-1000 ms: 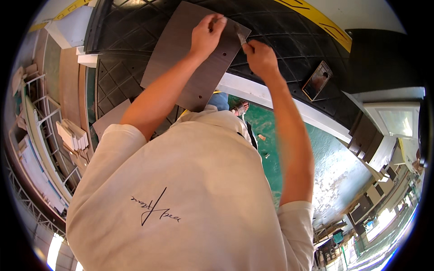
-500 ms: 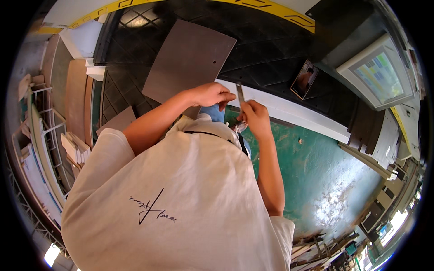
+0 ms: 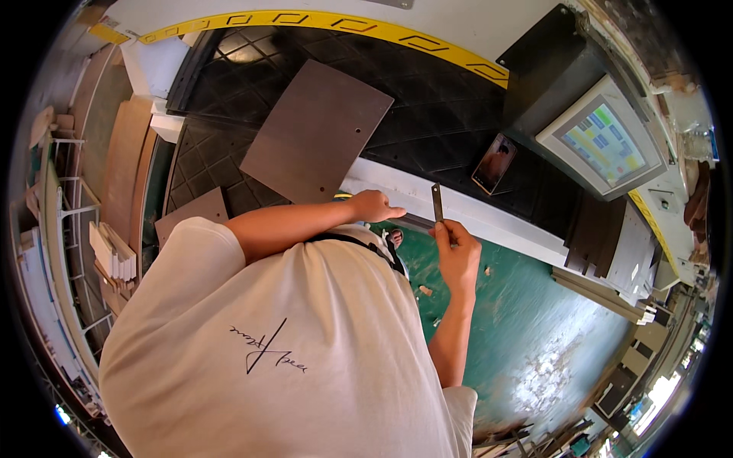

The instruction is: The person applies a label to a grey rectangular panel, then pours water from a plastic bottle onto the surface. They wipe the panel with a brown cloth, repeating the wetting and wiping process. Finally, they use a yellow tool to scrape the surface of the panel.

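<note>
Brown panel at left, lying flat on black bed. Right of its near corner, has left hand half open, empty, one finger pointing right. Farther right, pinches slim dark strip by its near end between thumb and fingers of right hand, holed end pointing far. Has phone beyond, at right.

Brown panel, black diamond-grid bench, yellow-and-black strip, green floor
</note>
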The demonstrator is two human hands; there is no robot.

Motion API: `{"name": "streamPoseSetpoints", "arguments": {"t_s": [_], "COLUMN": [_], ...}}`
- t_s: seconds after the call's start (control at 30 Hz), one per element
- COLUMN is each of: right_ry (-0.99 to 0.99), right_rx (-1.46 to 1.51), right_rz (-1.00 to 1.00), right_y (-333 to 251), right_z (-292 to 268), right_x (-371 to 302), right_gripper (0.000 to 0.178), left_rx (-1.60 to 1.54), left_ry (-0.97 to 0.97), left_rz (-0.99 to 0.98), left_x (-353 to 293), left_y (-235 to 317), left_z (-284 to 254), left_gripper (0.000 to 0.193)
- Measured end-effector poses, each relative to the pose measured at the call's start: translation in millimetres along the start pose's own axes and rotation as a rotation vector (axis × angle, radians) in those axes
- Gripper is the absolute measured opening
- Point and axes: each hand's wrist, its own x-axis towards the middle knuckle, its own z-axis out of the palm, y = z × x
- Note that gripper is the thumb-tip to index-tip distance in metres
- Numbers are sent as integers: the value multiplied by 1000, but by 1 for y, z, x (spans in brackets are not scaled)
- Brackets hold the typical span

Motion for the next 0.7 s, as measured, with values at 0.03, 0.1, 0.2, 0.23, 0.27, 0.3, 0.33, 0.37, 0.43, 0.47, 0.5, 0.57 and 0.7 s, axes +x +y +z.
{"name": "streamPoseSetpoints", "arguments": {"t_s": [0.03,0.1,0.2,0.23,0.27,0.3,0.33,0.37,0.43,0.47,0.5,0.57,0.7], "right_ry": [50,63,19,13,14,15,11,10,-29,-32,-24,-20,-24], "right_rx": [34,43,51,40,37,44,54,52,29,26,20,16,20], "right_rz": [-27,-57,-124,-117,-118,-99,-83,-88,-93,-97,-145,-201,-359], "right_y": [-1,0,-14,-16,-17,-18,-19,-21,-27,-32,-38,-55,-85], "right_z": [-1,-3,6,5,3,2,2,1,-2,-3,-4,-6,-5], "right_x": [-2,-1,5,4,2,-1,-2,-2,-1,0,2,6,20], "right_gripper": [19,18,18,18,18,17,17,17,20,20,19,19,17], "left_rx": [5,-259,-625,-776,-777,-848,-919,-920,-829,-832,-774,-715,-530], "left_ry": [-7,-331,-392,-428,-429,-444,-452,-448,-331,-326,-331,-326,-261], "left_rz": [11,-164,-126,-57,-55,-36,-19,-15,16,18,27,36,143], "left_x": [-1,-2,5,0,-5,-10,-20,-26,-41,-46,-50,-54,-57], "left_y": [6,19,-23,-19,-15,-11,-4,4,17,22,27,28,25], "left_z": [-3,-12,-8,-11,-15,-19,-28,-35,-48,-53,-58,-64,-65], "left_gripper": [64,59,41,37,37,34,33,33,31,31,31,30,32]}}
